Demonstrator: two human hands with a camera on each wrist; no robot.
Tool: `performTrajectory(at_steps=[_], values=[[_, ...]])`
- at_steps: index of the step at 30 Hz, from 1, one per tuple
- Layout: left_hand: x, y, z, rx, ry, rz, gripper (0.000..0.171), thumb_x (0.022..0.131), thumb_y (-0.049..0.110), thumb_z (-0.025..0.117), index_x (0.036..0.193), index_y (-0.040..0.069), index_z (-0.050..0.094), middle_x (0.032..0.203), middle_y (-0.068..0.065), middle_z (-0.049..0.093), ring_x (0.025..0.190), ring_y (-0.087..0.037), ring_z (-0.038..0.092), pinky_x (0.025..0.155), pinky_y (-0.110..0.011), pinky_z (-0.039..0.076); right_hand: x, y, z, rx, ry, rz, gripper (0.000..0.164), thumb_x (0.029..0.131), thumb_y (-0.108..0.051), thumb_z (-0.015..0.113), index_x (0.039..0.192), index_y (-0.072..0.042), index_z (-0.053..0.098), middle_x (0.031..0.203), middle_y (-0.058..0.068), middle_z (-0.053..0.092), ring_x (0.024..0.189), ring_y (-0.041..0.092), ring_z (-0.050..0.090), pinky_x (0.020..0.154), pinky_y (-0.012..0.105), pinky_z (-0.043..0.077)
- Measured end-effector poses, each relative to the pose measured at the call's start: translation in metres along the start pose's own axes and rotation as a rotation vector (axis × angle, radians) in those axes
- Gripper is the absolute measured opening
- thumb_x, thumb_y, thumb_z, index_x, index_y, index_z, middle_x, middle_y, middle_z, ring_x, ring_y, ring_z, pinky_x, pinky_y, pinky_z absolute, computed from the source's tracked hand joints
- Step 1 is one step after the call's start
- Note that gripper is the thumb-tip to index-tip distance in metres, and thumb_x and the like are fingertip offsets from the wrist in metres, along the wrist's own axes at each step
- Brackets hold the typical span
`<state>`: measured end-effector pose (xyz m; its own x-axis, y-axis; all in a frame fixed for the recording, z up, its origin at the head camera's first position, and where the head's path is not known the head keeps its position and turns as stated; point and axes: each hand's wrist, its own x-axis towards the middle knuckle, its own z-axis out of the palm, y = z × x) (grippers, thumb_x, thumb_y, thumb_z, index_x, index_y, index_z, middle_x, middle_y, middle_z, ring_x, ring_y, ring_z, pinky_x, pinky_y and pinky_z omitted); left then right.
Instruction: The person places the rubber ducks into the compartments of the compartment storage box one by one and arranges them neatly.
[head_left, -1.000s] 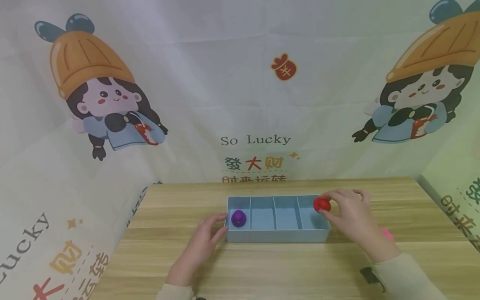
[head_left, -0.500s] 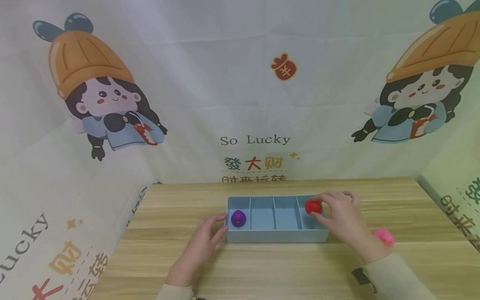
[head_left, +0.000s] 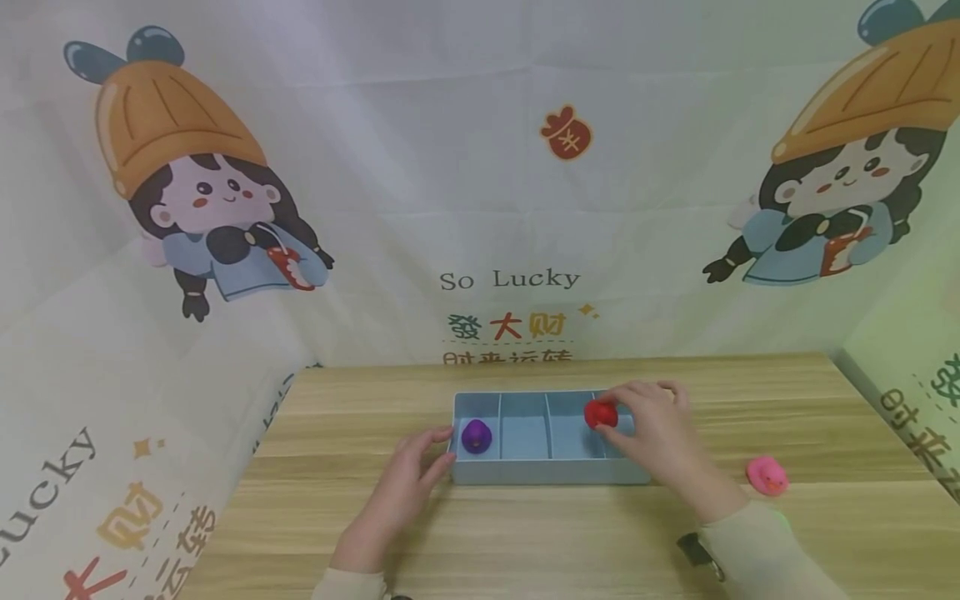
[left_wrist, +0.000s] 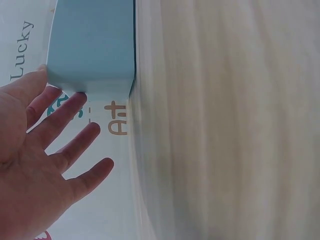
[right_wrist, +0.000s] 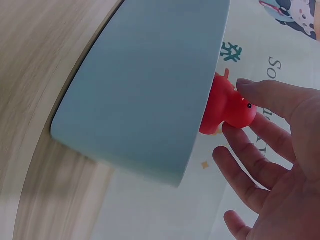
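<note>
A light blue box point(head_left: 525, 472) with a row of compartments lies on the table, its left end met by the fingertips of my left hand point(head_left: 415, 467). In the left wrist view those fingers point(left_wrist: 75, 150) are spread and fairly straight beside the box end. My right hand point(head_left: 660, 433) pinches a red rubber duck point(head_left: 600, 414) between thumb and fingers, over the divider left of the rightmost compartment. From the right wrist, the red duck point(right_wrist: 217, 107) shows partly behind the box wall point(right_wrist: 145, 80). A purple rubber duck point(head_left: 476, 437) sits in the leftmost compartment.
On the wooden table point(head_left: 525, 542), a pink rubber duck point(head_left: 767, 475) rests right of the box. A bit of something green point(head_left: 782, 520) peeks out by the right sleeve point(head_left: 757, 550). A printed cloth point(head_left: 375, 208) stands behind the table.
My right hand has carried the red duck leftward, from the box's right end to the divider. The pink duck has come fully into sight from behind my right arm. My left hand stays put.
</note>
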<state>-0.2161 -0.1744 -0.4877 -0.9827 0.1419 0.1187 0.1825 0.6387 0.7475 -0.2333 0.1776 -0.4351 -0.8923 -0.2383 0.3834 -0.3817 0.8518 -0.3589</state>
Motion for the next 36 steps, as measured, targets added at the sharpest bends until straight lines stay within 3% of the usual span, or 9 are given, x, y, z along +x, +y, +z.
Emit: performTrajectory(at_steps=[22, 36], values=[[0.001, 0.000, 0.001, 0.001, 0.018, 0.020, 0.042, 0.100, 0.022, 0.067, 0.140, 0.010, 0.061, 0.147, -0.012, 0.059, 0.141, -0.040, 0.050, 0.122, -0.061, 0.035, 0.006, -0.017, 0.020, 0.010, 0.043, -0.050, 0.032, 0.079, -0.023, 0.091, 0.107, -0.016, 0.076, 0.109, 0.003, 0.077, 0.107, 0.027, 0.066, 0.106, 0.057, 0.034], [0.000, 0.001, 0.001, 0.004, 0.024, 0.039, 0.041, 0.100, 0.020, 0.067, 0.139, 0.009, 0.061, 0.147, -0.013, 0.060, 0.141, -0.040, 0.050, 0.122, -0.061, 0.035, 0.015, -0.039, 0.026, 0.028, 0.015, -0.077, 0.033, 0.079, -0.023, 0.091, 0.108, -0.018, 0.076, 0.108, -0.001, 0.076, 0.105, 0.022, 0.066, 0.109, 0.057, 0.035]])
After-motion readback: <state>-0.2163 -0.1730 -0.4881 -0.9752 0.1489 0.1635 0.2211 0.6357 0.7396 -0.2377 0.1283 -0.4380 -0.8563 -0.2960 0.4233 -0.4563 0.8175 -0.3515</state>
